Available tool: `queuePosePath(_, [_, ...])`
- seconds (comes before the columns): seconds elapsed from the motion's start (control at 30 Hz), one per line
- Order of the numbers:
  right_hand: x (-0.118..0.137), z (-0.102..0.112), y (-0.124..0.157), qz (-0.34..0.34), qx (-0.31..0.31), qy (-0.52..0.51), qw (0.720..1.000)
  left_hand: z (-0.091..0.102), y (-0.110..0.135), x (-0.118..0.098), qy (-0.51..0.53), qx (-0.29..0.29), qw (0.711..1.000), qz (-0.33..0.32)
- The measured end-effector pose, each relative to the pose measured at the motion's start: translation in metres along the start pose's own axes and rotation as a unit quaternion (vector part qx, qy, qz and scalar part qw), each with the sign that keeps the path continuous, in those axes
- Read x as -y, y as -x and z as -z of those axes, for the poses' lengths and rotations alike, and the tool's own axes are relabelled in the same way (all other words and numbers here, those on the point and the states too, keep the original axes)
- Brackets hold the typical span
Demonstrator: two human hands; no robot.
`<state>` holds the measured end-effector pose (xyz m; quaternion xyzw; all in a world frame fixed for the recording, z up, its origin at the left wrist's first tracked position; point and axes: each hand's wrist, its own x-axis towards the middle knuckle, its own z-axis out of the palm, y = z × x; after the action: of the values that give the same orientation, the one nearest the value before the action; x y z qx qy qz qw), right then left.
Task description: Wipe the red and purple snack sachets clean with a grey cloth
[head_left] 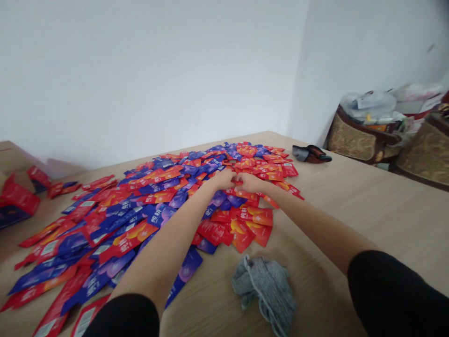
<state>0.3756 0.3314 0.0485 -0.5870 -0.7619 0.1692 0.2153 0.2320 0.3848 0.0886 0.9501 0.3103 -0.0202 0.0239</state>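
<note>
Packets [157, 196], red and blue, lie in a wide flat heap over most of the wooden table [368, 210]. Left hand [222, 179] and right hand [249, 181] meet at the far middle of the heap, fingers curled down onto it; can't tell if either grips one. Grey cloth [263, 285] lies on the near side, dark bundle [310, 153] far right, red boxes [19, 199] left. White wall [157, 70] behind; patterned chairs [354, 135] piled with bags in the corner.
</note>
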Motion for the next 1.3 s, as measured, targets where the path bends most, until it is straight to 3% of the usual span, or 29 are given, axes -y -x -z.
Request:
queuePosePath(0.17, [0.051, 0.01, 0.02, 0.03, -0.034, 0.029, 0.999, 0.023, 0.069, 0.007, -0.035, -0.062, 0.997, 0.014])
queuePosePath(0.3, [0.107, 0.005, 0.064, 0.11, -0.037, 0.125, 0.985, 0.033, 0.162, -0.004, -0.055, -0.118, 0.991, 0.019])
queuePosePath(0.37, [0.134, -0.006, 0.094, 0.175, -0.069, 0.165, 0.968, 0.032, 0.214, -0.019, -0.083, -0.186, 0.979, -0.025])
queuePosePath(0.47, [0.164, -0.034, 0.139, 0.293, -0.163, 0.154, 0.929, 0.021, 0.289, -0.05, -0.11, -0.254, 0.958, -0.074])
queuePosePath(0.53, [0.177, -0.057, 0.168, 0.349, -0.21, 0.137, 0.903, 0.004, 0.329, -0.072, -0.107, -0.267, 0.955, -0.077])
queuePosePath(0.63, [0.187, -0.097, 0.21, 0.37, -0.184, 0.128, 0.902, -0.037, 0.375, -0.099, -0.049, -0.224, 0.972, -0.055])
queuePosePath(0.77, [0.192, -0.131, 0.257, 0.328, -0.075, 0.137, 0.932, -0.096, 0.413, -0.127, 0.024, -0.138, 0.99, -0.016])
queuePosePath(0.83, [0.193, -0.128, 0.27, 0.299, -0.01, 0.126, 0.946, -0.11, 0.426, -0.137, 0.049, -0.133, 0.99, 0.0])
queuePosePath(0.9, [0.191, -0.114, 0.273, 0.267, 0.032, 0.111, 0.957, -0.112, 0.436, -0.144, 0.07, -0.134, 0.988, 0.017])
queuePosePath(1.07, [0.154, -0.081, 0.267, 0.146, -0.052, 0.192, 0.969, -0.105, 0.455, -0.155, 0.055, -0.111, 0.987, 0.1])
queuePosePath(1.2, [0.105, -0.086, 0.264, 0.045, -0.053, 0.261, 0.963, -0.11, 0.464, -0.153, 0.077, -0.085, 0.986, 0.12])
queuePosePath(1.3, [0.094, -0.087, 0.255, 0.025, -0.049, 0.224, 0.973, -0.112, 0.466, -0.145, 0.09, -0.074, 0.985, 0.13])
